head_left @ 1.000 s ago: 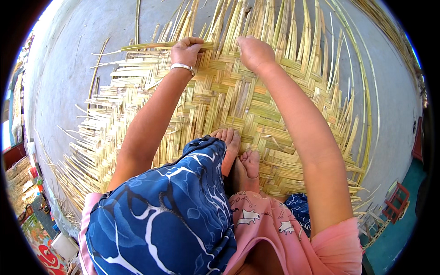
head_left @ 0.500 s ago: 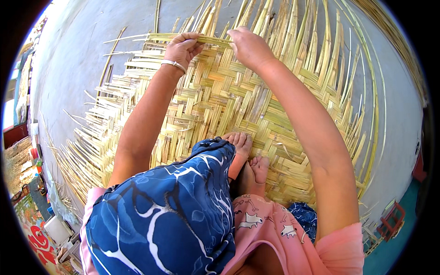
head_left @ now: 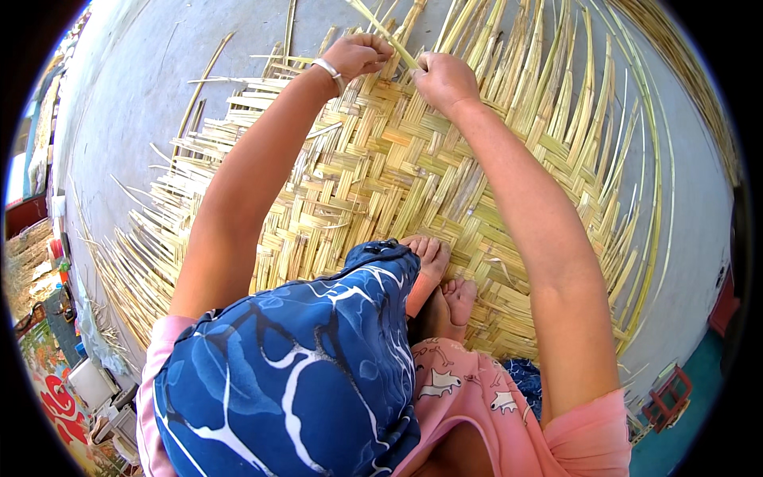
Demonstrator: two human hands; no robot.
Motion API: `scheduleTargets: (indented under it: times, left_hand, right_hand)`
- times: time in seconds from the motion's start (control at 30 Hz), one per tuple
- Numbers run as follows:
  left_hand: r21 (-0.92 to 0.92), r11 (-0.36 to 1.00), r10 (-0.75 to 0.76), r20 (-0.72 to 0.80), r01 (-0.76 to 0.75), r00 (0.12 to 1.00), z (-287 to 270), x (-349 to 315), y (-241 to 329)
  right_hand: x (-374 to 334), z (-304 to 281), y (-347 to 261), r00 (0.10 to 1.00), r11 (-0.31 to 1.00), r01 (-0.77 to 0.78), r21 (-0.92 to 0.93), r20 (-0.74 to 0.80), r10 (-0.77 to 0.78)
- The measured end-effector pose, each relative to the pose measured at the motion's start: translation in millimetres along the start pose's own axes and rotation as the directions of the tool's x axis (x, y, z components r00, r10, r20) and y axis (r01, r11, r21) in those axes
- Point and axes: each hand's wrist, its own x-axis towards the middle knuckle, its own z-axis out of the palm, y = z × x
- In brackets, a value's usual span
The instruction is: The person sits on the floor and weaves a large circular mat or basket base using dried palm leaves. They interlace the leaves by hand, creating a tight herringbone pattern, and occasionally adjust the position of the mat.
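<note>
A large woven mat of split, yellow-green cane-like strips lies under my bare feet, its loose ends fanning out at the far and left edges. Near its far edge, my right hand is closed on the end of a pale green flat strip that slants up to the upper left. My left hand, a light bangle on its wrist, is closed with its fingertips against that same strip. Its inner fingers are partly hidden.
My feet rest on the mat, beside my blue patterned cloth. Long loose strips lie on the grey floor at right. A red-framed object stands lower right; assorted items crowd the left edge.
The strip has swung from lying nearly level across the mat's far edge to slanting upward. My left hand has moved right and away from me; my right hand has shifted slightly right.
</note>
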Motion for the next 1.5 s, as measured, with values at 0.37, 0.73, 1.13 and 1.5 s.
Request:
scheduleTargets:
  times: [0.37, 0.73, 1.13, 1.5]
  left_hand:
    - [0.77, 0.63, -0.078, -0.07, 0.103, 0.994, 15.5, 46.6, 14.6]
    - [0.929, 0.36, -0.009, -0.092, 0.09, 0.996, 24.0, 60.7, 12.6]
    - [0.659, 0.751, -0.015, -0.033, 0.033, 0.999, 6.2, 45.7, 0.6]
    - [0.823, 0.543, 0.051, -0.235, 0.17, 0.971, -5.2, 52.0, -2.4]
  right_hand:
    - [-17.9, -3.3, -1.3, 0.986, 0.97, -0.083, 0.227, -0.121, 0.112]
    - [-15.7, 15.4, 17.8, 0.961, 0.892, -0.079, 0.444, -0.203, 0.186]
    - [-16.4, 20.0, 14.7, 0.96, 0.877, -0.087, 0.472, -0.195, 0.2]
    - [-24.3, 12.4, 9.9, 0.969, 0.853, -0.063, 0.518, -0.171, 0.176]
